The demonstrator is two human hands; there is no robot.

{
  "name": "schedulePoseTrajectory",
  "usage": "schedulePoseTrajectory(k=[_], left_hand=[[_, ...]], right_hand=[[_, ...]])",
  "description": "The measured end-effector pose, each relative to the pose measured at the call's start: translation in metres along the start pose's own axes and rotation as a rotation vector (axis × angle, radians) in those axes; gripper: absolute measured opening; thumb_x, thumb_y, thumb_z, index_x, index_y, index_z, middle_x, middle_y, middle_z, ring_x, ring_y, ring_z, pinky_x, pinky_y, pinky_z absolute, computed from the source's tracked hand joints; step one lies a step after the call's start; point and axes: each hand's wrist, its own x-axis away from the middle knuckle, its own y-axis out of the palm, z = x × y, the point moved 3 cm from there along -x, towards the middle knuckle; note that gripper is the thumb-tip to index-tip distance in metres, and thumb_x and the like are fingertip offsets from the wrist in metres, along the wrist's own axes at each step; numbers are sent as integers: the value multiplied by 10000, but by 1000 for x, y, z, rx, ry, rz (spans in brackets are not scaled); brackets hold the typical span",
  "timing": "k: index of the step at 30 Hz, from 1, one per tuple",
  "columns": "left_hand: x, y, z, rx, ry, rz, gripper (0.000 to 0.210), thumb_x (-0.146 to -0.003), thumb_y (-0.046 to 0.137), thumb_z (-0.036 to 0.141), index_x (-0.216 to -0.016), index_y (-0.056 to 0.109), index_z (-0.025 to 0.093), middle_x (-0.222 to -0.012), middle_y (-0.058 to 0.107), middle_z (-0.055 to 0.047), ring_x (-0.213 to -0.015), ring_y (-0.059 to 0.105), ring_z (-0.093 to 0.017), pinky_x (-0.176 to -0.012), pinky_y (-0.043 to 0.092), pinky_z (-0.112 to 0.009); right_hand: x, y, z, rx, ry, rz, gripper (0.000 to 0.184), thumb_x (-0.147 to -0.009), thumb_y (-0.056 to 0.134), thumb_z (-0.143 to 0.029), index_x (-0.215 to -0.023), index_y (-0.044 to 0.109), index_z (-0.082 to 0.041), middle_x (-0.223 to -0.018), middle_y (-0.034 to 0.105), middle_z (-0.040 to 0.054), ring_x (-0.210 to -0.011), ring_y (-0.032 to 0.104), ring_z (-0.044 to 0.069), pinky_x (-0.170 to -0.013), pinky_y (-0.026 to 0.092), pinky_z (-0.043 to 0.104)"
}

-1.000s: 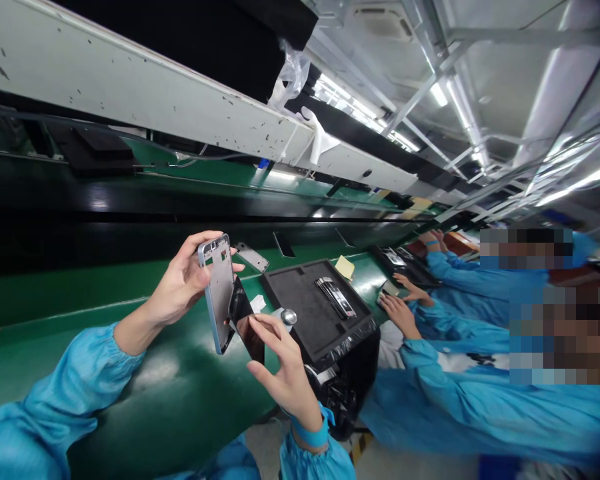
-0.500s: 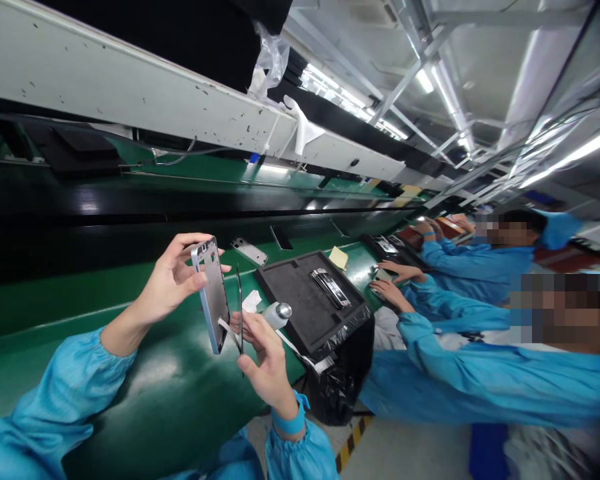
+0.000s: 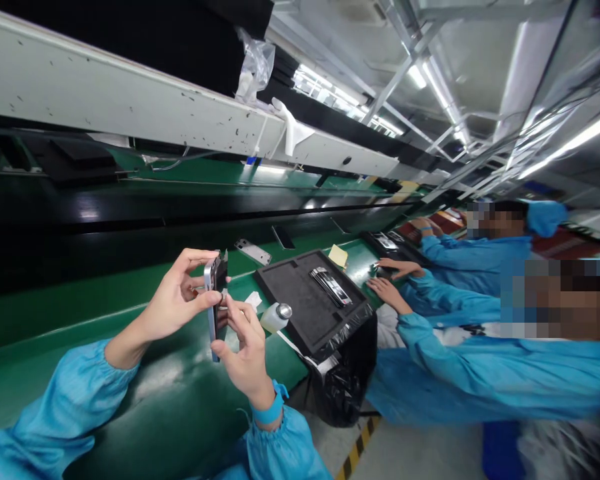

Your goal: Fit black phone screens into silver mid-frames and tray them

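Note:
Above the green bench, my left hand [image 3: 173,307] is closed around the upper part of a phone frame [image 3: 212,339] with a blue-silver edge, held upright. A thin dark panel [image 3: 221,272] lies close against the frame's right side, its top corner standing slightly away. Closed on the panel's lower part is my right hand [image 3: 246,347], with the thumb at the phone's bottom end and fingertips near its middle. A small pale piece shows by those fingertips; its kind cannot be made out. The inside of the frame is mostly hidden.
A white-grey bottle with a metal cap [image 3: 283,312] stands beside a black foam tray [image 3: 275,283] holding thin strips. Behind lie a phone back plate [image 3: 253,251], a dark phone [image 3: 283,237] and a yellow note [image 3: 338,256]. Co-workers in blue sleeves [image 3: 445,333] sit at right.
My right hand has moved left and brought the dark panel against the phone frame. The frame has turned more edge-on, and the white strip between the two parts is now hardly seen.

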Motion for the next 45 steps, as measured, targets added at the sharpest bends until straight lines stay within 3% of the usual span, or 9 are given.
schedulePoseTrajectory(k=[7,11,17,21,25,29,34,40,45], left_hand=[[6,1,6,50,41,-25,559,-882,874,412,-1353,613,263,-1427,632,-150,-1147,752,-302,-926,665,-401],[7,14,0,266,-5,17,508,-1019,661,549,-1436,578,272,-1444,656,-161,-1212,730,-317,-1034,614,-504],[7,25,-7,320,-118,107,561,-1017,533,698,-1226,701,205,-1018,805,-108,-820,794,-252,-773,666,-389],[10,37,-3,264,-132,-31,625,-1022,490,720,-1118,767,168,-918,800,-109,-691,761,-237,-666,639,-353],[17,42,1,97,-90,-21,573,-1063,478,647,-1076,816,184,-957,811,-105,-759,771,-238,-702,625,-332],[27,43,3,-174,1,39,531,-1076,501,599,-1099,831,183,-1058,824,-117,-980,781,-259,-895,611,-334],[26,43,1,-194,4,48,548,-1066,514,615,-1084,831,167,-1088,825,-130,-1053,775,-268,-975,587,-337],[18,45,-12,62,-308,141,563,-940,672,697,-975,812,153,-967,821,-127,-890,793,-296,-700,629,-321],[7,33,-6,209,-415,353,566,-910,703,694,-1048,755,148,-1003,824,-141,-823,807,-318,-680,682,-402]], right_hand=[[-14,3,-5,83,-159,-12,682,-918,784,-621,-1510,652,-310,-1269,577,148,-1145,661,314,-1008,611,532],[-12,10,-7,98,-190,-26,580,-983,702,-615,-1482,676,-322,-1383,517,150,-1266,614,326,-1085,565,533],[-17,-2,-22,69,-78,108,739,-1068,508,-650,-1710,308,-343,-1608,376,174,-1298,593,322,-1062,563,534],[-37,-14,-33,-188,229,-13,803,-1028,388,-809,-1491,628,-198,-966,707,104,-731,653,207,-669,604,356],[-48,-19,-45,-228,297,-138,792,-998,410,-848,-911,795,-162,-474,455,-34,-411,392,117,-412,347,251],[-50,-18,-58,-224,186,-116,737,-971,547,-805,-601,654,-176,-484,460,-24,-466,402,106,-469,349,251],[-54,-18,-58,-215,177,-117,684,-968,582,-782,-767,768,-155,-600,568,12,-573,478,137,-558,422,270],[-49,-26,-28,-212,349,-187,811,-949,390,-917,-623,578,-198,-497,426,-34,-477,407,118,-465,351,254],[-24,-25,-20,-123,272,-288,811,-935,332,-942,-847,622,-190,-793,618,35,-755,581,169,-703,527,292]])
